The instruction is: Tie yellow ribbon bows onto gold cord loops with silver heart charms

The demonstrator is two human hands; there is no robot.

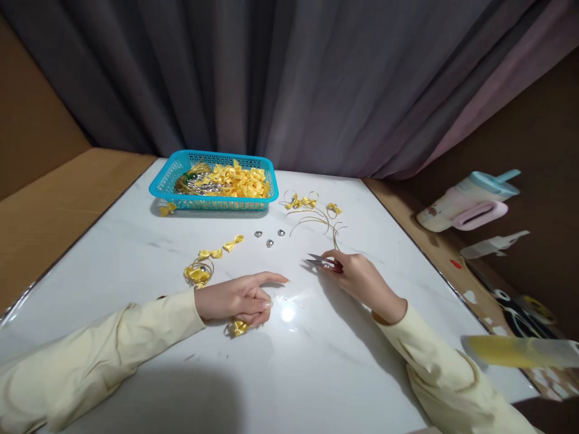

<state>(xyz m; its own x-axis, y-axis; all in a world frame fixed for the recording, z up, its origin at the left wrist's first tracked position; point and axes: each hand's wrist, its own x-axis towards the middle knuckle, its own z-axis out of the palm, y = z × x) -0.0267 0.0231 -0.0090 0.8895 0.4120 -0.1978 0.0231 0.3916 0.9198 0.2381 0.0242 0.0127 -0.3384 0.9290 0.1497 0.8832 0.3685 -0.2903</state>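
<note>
My right hand (357, 280) grips small dark-red scissors or snips (326, 263), their blades pointing left just above the table. My left hand (246, 298) is over the middle of the table, index finger stretched out, the other fingers curled. A yellow bow piece with a ring (238, 327) shows just below the curled fingers; whether they hold it is hard to tell. Left of the hand lie a looped cord with a yellow bow (198, 275) and loose yellow bows (233, 243). Three silver charms (269, 243) and cut gold cords (312, 220) lie beyond the hands.
A blue basket (210, 205) of yellow bows, cords and silver charms stands at the back left. More bow pieces (309, 202) lie right of it. Along the right side are a tumbler (470, 202), a squeeze bottle (491, 246) and a yellow-filled bag (520, 351).
</note>
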